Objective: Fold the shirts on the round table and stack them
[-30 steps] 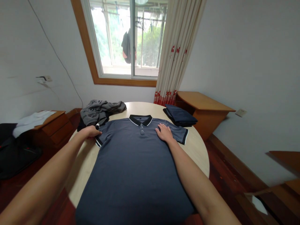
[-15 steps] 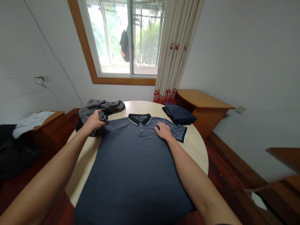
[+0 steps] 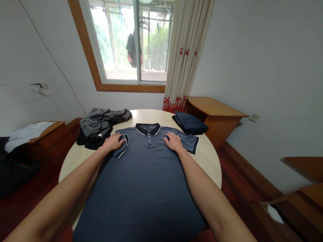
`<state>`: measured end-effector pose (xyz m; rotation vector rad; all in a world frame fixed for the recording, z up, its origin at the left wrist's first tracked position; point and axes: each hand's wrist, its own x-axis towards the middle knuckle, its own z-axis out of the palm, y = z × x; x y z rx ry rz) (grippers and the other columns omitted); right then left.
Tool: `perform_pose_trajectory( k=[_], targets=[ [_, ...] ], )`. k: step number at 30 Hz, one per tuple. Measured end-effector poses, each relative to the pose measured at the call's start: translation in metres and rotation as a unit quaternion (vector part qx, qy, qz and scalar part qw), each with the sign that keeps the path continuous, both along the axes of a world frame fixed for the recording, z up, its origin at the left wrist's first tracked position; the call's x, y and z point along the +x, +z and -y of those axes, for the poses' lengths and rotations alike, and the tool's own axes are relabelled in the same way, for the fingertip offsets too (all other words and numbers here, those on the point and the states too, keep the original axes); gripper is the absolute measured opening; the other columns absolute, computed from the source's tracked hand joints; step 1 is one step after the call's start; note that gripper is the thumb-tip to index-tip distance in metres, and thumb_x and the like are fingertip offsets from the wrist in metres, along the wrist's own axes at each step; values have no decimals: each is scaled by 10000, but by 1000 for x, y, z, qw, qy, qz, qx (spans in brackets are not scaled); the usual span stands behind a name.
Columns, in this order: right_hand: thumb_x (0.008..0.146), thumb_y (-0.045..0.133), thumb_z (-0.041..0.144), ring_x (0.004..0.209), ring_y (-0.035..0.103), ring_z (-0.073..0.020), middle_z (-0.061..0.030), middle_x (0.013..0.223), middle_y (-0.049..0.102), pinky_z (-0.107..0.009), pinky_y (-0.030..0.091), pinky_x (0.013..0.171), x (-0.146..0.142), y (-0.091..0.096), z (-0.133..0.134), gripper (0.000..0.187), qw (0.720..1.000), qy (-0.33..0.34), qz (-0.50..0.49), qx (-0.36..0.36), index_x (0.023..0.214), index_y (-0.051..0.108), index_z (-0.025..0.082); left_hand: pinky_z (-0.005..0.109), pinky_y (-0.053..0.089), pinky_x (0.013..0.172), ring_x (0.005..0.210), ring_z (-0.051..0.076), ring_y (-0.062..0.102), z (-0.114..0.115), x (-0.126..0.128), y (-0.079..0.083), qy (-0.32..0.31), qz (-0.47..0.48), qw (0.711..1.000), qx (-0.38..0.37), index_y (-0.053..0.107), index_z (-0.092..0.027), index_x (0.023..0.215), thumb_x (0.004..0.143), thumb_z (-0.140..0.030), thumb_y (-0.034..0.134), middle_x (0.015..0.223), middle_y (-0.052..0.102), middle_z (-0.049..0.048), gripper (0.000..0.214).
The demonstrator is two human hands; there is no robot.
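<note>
A dark blue polo shirt (image 3: 143,181) lies front up on a round light-wood table (image 3: 209,158), its black collar (image 3: 147,127) toward the window. Its left sleeve (image 3: 121,148) is folded inward over the chest. My left hand (image 3: 113,142) lies on that folded sleeve with the fingers resting flat. My right hand (image 3: 172,142) lies flat and open on the shirt's right shoulder, next to the right sleeve (image 3: 190,143).
A crumpled grey garment (image 3: 101,121) lies over something black at the table's back left. A folded dark blue garment (image 3: 190,122) sits at the back right. Wooden cabinets stand to the left (image 3: 50,134) and right (image 3: 214,111). Window and curtain behind.
My left hand picked up the left sleeve at the table's edge and carried it inward, laying it folded over the chest. My right hand stayed on the right shoulder.
</note>
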<state>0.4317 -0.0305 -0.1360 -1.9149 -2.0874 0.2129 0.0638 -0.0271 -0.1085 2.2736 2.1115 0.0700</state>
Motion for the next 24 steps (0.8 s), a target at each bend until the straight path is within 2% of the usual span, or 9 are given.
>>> perform_pose_trajectory(
  k=[2, 5, 8, 10, 13, 16, 20, 24],
  targets=[
    [1018, 443, 423, 1480, 329, -256, -116, 1586, 412, -486, 204, 1210, 0, 2, 2, 503, 1000, -1, 0, 2, 1443, 528, 169, 575, 286, 1170, 1507, 329, 277, -4, 0, -7, 1, -6, 1000, -15, 413, -223, 1541, 980, -552, 306, 1653, 275, 110, 660],
    [999, 486, 363, 1439, 383, -256, -124, 1528, 491, -471, 200, 1209, -6, 13, 8, 445, 999, 4, 2, 47, 1385, 585, 165, 657, 184, 1175, 1537, 345, 175, -6, 2, -8, 1, -9, 1000, -12, 385, -259, 1559, 981, -574, 297, 1670, 215, 93, 665],
    [988, 485, 302, 1348, 480, -239, -111, 1427, 589, -412, 262, 1183, -24, 30, 20, 393, 992, 44, -26, 115, 1331, 627, 173, 671, 77, 1186, 1547, 337, 136, -1, 10, -5, -39, -10, 999, 11, 421, -278, 1538, 974, -605, 309, 1672, 214, 78, 662],
    [990, 479, 295, 1286, 533, -229, -93, 1369, 631, -373, 344, 1130, -43, 41, 29, 374, 987, 96, -51, 121, 1310, 644, 195, 646, 39, 1198, 1543, 322, 167, 3, 18, -6, -73, -4, 997, 1, 433, -280, 1530, 961, -635, 326, 1665, 237, 80, 678],
    [978, 523, 312, 1245, 571, -222, -70, 1362, 633, -341, 408, 1080, -80, 52, 39, 365, 974, 199, -60, 88, 1309, 652, 225, 553, 130, 1224, 1517, 286, 266, 4, 23, -7, -97, 25, 995, 0, 433, -256, 1529, 964, -610, 344, 1644, 302, 82, 672],
    [972, 548, 355, 1218, 601, -226, -64, 1404, 599, -340, 452, 1043, -116, 56, 37, 403, 961, 266, -55, 51, 1350, 629, 238, 403, 308, 1183, 1429, 247, 425, -3, 12, -7, -71, 53, 994, 61, 543, -199, 1447, 988, -486, 338, 1564, 458, 81, 578],
    [988, 518, 420, 1224, 606, -260, -103, 1386, 613, -369, 483, 1007, -152, 53, 15, 444, 969, 236, -67, 0, 1371, 619, 220, 346, 451, 1055, 1268, 256, 570, -15, -14, -5, -26, 41, 994, 103, 706, -195, 1235, 977, -359, 346, 1392, 635, 62, 473],
    [981, 535, 361, 1126, 646, -222, -94, 1229, 703, -308, 479, 985, -168, 38, -7, 349, 966, 232, -111, -19, 1225, 724, 199, 351, 461, 1039, 1306, 249, 554, -31, -32, -6, -17, 53, 997, 62, 698, -228, 1264, 976, -330, 355, 1405, 630, 41, 459]
  ],
)
